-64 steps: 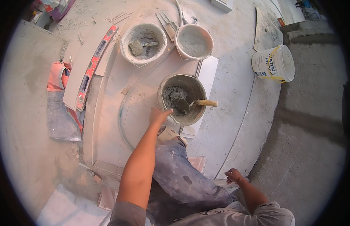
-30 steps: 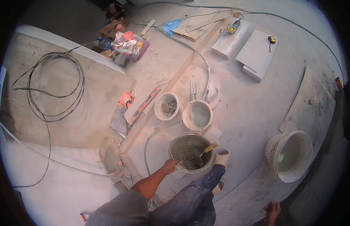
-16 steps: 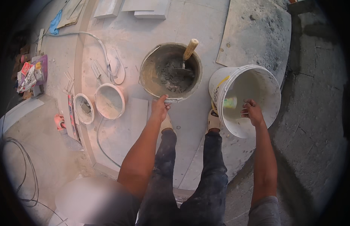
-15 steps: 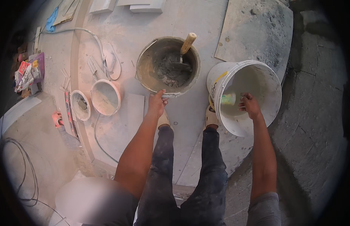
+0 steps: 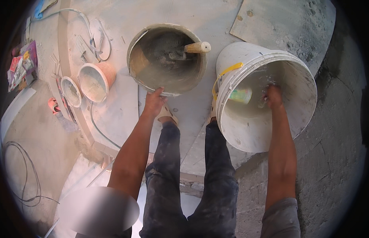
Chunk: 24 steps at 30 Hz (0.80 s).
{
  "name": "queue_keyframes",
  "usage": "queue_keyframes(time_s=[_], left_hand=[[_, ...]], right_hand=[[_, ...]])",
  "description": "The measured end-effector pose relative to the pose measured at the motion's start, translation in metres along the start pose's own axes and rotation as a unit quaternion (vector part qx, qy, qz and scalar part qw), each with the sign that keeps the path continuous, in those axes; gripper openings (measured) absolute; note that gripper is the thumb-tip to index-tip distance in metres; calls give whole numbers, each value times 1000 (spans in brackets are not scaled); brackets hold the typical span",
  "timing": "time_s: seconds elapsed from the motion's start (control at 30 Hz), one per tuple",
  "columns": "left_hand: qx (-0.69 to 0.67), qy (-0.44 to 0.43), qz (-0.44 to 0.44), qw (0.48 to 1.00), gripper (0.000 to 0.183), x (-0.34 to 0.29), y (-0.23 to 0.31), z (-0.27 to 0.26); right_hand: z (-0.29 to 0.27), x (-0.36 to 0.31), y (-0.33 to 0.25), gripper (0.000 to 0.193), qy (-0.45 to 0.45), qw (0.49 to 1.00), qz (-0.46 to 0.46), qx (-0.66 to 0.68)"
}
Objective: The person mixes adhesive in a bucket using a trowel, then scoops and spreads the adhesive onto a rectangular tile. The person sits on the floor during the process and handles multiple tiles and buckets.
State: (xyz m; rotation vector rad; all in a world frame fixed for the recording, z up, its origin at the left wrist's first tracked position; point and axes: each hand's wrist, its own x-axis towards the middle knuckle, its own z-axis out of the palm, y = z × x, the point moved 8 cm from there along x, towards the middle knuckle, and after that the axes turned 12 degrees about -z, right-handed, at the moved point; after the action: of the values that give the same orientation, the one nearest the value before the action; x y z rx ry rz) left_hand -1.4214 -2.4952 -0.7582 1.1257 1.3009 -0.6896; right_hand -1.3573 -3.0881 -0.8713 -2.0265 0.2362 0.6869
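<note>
My left hand point(image 5: 154, 103) is closed on the near rim of a round mortar bucket point(image 5: 143, 65). Grey mortar point(image 5: 165, 51) lies inside it. A trowel point(image 5: 197, 48) rests in there too, its wooden handle pointing right across the rim and its blade partly in the mortar. My right hand point(image 5: 274, 96) reaches down into a large white bucket point(image 5: 237, 55) of murky water. Its fingers are at the water and partly hidden, so their pose is unclear. Beside that hand, a green-and-yellow can-like container point(image 5: 241, 95) sits in the water by the left wall.
Two small orange-rimmed buckets, one larger point(image 5: 96, 81) and one smaller point(image 5: 71, 92), stand at the left near a hose point(image 5: 84, 18). A dusty board point(image 5: 279, 20) lies at the far right. Coiled black cable point(image 5: 27, 170) and colourful bags point(image 5: 22, 67) lie farther left.
My right hand has gone deeper into the white bucket, down to the water. The trowel handle has swung from pointing up to pointing right. My left hand stays on the rim.
</note>
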Motion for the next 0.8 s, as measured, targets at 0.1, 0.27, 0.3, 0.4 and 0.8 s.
queue_keyframes(time_s=[0.1, 0.27, 0.3, 0.4, 0.8], left_hand=[[-105, -13, -91, 990, 43, -9, -4, 9], [-109, -48, -65, 991, 48, -20, 11, 21], [-124, -52, -72, 988, 48, -21, 10, 23], [-94, -48, -47, 993, 49, -28, 18, 26], [126, 44, 13, 991, 53, -74, 53, 32]], right_hand=[[-10, -3, 32, 19, 70, 982, 45, 168], [-12, -4, 77, 18, 103, 943, 68, 309], [-17, -3, 78, 17, 113, 966, 54, 226], [-16, 2, 28, 16, 29, 991, -119, -49], [31, -24, -220, 29, -166, 658, 121, 724]])
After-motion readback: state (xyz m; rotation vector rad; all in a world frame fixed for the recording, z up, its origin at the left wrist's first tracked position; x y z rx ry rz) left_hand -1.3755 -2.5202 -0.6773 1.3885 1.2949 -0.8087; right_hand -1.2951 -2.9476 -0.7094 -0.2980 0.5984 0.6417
